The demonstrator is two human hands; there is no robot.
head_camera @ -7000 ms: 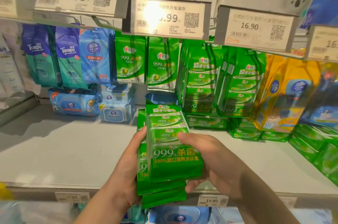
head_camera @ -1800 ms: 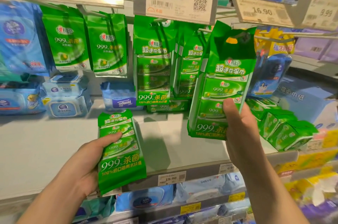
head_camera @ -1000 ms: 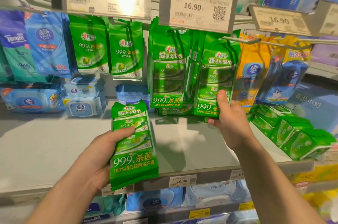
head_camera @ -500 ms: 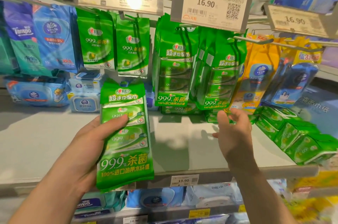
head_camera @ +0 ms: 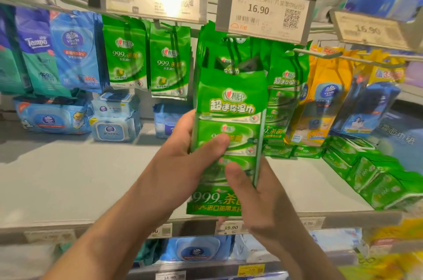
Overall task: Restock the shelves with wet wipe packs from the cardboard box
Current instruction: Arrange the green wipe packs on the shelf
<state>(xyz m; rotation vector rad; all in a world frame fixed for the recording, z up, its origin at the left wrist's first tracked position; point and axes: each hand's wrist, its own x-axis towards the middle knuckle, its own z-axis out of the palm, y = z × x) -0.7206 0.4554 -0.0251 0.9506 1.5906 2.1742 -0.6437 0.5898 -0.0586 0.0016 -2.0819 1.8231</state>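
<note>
A tall green wet wipe multipack [head_camera: 231,106] is held upright in front of the hanging row under the 16.90 price tag [head_camera: 263,11]. My left hand [head_camera: 183,156] grips its left edge, thumb across the front. My right hand [head_camera: 254,197] holds its lower right side, thumb on the front. More packs of the same green kind [head_camera: 283,96] hang on hooks behind it. The cardboard box is out of view.
Smaller green sachets [head_camera: 124,55] and blue Tempo and Vinda packs [head_camera: 75,51] hang at the left. Blue lidded wipe packs [head_camera: 112,119] stand on the grey shelf [head_camera: 68,179]. Yellow packs [head_camera: 325,94] hang right; green packs [head_camera: 375,176] lie stacked at the shelf's right.
My left hand raised the green pack and moved it right, up to the hanging row. My right hand, empty half a second ago, now holds the pack's lower right side.
</note>
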